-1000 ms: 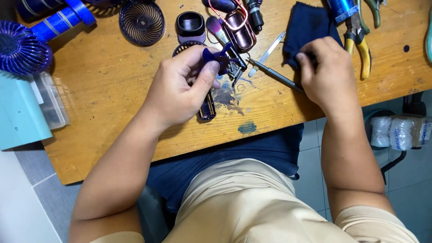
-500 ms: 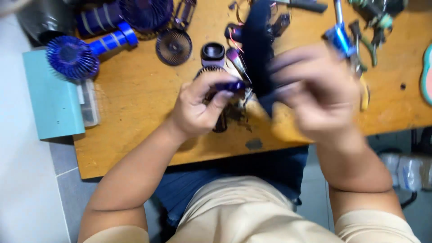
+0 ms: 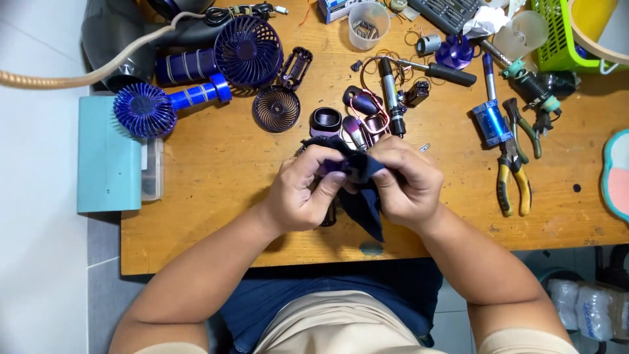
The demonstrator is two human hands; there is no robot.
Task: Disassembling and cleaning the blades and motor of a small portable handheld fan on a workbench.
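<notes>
Centrally, the left hand [image 3: 303,193] and right hand [image 3: 407,185] pinch a dark cloth [image 3: 362,190] closed around a small part; wiping looks underway, fan pieces [image 3: 276,108] lying unassembled.

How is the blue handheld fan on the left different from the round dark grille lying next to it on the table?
The blue handheld fan is whole, with a round head on a ribbed handle; the dark grille is a loose disc with no handle. The fan is bright blue, while the grille looks dark brownish-purple. The fan's head overhangs the wooden table's left edge above a teal box; the grille lies flat, fully on the table. Both have round, radially slatted faces.
</notes>
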